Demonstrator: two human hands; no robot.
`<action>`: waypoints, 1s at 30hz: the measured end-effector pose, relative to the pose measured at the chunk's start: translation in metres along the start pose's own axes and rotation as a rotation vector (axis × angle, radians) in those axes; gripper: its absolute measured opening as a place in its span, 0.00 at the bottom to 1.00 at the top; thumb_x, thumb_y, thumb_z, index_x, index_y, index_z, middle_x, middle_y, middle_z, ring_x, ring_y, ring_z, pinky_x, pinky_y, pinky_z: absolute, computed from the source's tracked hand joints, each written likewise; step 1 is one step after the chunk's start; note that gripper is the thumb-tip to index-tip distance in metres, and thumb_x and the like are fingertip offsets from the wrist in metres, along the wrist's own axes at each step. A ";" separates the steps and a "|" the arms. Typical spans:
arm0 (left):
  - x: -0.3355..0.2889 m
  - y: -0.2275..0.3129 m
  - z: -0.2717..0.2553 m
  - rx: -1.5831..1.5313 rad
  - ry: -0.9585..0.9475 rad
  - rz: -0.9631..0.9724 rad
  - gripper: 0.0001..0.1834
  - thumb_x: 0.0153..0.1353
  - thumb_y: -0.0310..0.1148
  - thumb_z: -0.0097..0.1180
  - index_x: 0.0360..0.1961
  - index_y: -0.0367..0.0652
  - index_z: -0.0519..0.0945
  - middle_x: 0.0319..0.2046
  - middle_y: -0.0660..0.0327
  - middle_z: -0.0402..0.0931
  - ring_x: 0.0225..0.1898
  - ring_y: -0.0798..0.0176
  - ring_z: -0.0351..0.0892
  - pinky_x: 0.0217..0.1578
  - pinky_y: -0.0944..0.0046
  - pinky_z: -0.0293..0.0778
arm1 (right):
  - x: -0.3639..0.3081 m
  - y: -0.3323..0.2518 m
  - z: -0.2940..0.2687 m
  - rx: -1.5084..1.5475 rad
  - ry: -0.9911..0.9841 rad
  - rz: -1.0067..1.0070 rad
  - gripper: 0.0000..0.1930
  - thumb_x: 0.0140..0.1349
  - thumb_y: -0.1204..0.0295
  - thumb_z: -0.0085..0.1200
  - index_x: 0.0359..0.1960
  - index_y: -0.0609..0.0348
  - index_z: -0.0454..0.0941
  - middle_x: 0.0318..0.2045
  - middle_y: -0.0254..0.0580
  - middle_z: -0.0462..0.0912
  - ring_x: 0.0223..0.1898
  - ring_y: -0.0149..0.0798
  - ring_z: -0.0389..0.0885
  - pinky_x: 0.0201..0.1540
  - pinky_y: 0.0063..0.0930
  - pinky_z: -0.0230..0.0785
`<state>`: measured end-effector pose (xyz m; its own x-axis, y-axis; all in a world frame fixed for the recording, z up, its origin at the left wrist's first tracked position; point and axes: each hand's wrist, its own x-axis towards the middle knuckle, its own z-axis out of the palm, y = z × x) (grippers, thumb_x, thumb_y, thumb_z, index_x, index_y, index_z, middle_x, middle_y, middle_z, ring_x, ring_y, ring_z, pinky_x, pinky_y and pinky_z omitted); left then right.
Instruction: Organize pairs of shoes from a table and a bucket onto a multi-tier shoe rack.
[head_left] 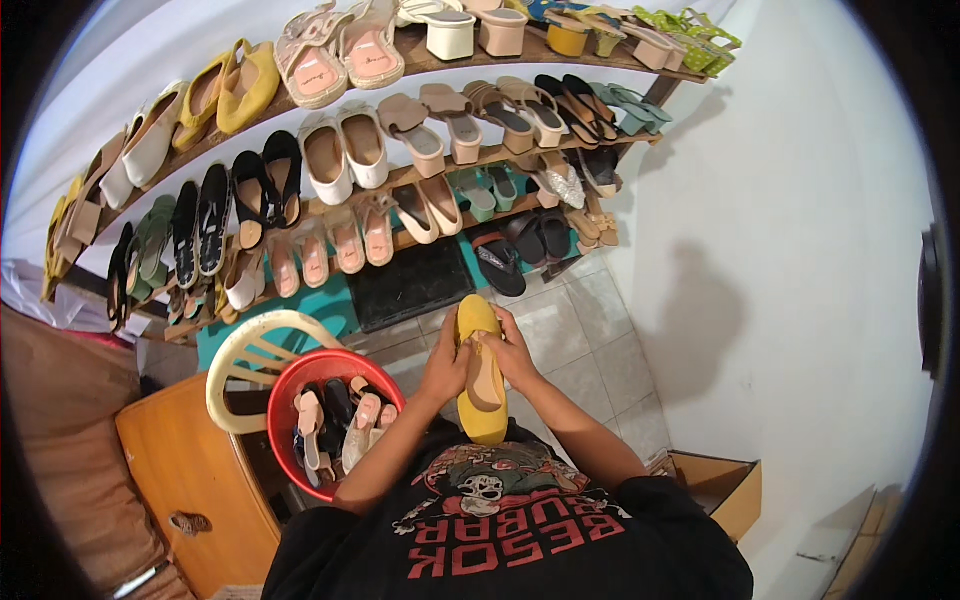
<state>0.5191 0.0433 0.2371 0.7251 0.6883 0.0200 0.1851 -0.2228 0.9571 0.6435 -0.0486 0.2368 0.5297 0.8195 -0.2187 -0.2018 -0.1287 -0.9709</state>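
A yellow flat shoe (484,390) is held upright in front of my chest, its opening and pale insole facing me. My left hand (446,368) grips its left side, with the thumb at the opening. From the other side my right hand (511,352) holds the same shoe, fingers curled round its far part and thumb reaching inside. The hidden fingertips lie behind the shoe. To the left of my left forearm, a red basin (281,440) on a cream plastic chair (222,385) holds several sandals and shoes.
Ahead stands a tiered wooden shoe rack (425,165) full of sandals, flats and heels, including yellow flats (248,88). Below it lies a black mat (412,285). A wooden cabinet (190,450) stands left, a cardboard box (735,500) right, beside a white wall (800,250).
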 end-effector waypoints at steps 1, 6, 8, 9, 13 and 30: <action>0.000 0.003 -0.001 -0.105 -0.015 -0.063 0.34 0.65 0.36 0.51 0.69 0.39 0.56 0.58 0.41 0.72 0.60 0.41 0.73 0.59 0.54 0.68 | -0.003 0.000 0.000 -0.043 0.008 0.066 0.30 0.66 0.73 0.52 0.68 0.58 0.55 0.60 0.48 0.69 0.59 0.38 0.69 0.60 0.29 0.63; 0.038 0.007 -0.018 -0.013 -0.171 -0.004 0.32 0.65 0.38 0.50 0.67 0.36 0.58 0.57 0.39 0.72 0.58 0.38 0.73 0.57 0.50 0.69 | 0.012 0.001 -0.002 -0.315 0.059 -0.266 0.28 0.67 0.73 0.49 0.67 0.59 0.54 0.60 0.53 0.67 0.63 0.45 0.67 0.64 0.35 0.59; 0.055 0.018 -0.021 0.041 -0.180 0.068 0.33 0.65 0.38 0.50 0.67 0.35 0.57 0.56 0.37 0.71 0.59 0.39 0.72 0.57 0.51 0.68 | 0.022 -0.016 -0.002 -0.283 0.061 -0.296 0.28 0.68 0.73 0.48 0.68 0.59 0.53 0.61 0.53 0.67 0.64 0.45 0.67 0.65 0.35 0.58; 0.061 0.009 -0.019 0.018 -0.158 0.134 0.33 0.65 0.38 0.51 0.67 0.34 0.56 0.56 0.37 0.71 0.59 0.40 0.72 0.58 0.52 0.67 | 0.022 -0.032 0.001 -0.307 0.055 -0.307 0.28 0.69 0.73 0.47 0.68 0.59 0.53 0.61 0.53 0.67 0.64 0.45 0.67 0.65 0.35 0.58; 0.071 0.025 -0.022 -0.185 -0.231 0.162 0.32 0.66 0.37 0.50 0.66 0.34 0.56 0.55 0.40 0.71 0.59 0.45 0.72 0.58 0.55 0.66 | 0.024 -0.052 -0.005 -0.331 0.044 -0.293 0.27 0.70 0.72 0.45 0.69 0.58 0.53 0.61 0.45 0.66 0.63 0.39 0.65 0.65 0.30 0.56; 0.013 0.004 0.016 -0.445 -0.309 -0.029 0.39 0.68 0.24 0.45 0.75 0.39 0.39 0.70 0.50 0.53 0.69 0.55 0.57 0.67 0.63 0.54 | -0.015 -0.011 -0.004 0.202 0.090 -0.092 0.32 0.65 0.78 0.48 0.72 0.58 0.53 0.67 0.47 0.61 0.66 0.41 0.62 0.67 0.30 0.54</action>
<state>0.5396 0.0405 0.2371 0.8977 0.4396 -0.0298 -0.0422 0.1532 0.9873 0.6412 -0.0617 0.2508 0.6231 0.7682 -0.1466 -0.3050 0.0661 -0.9501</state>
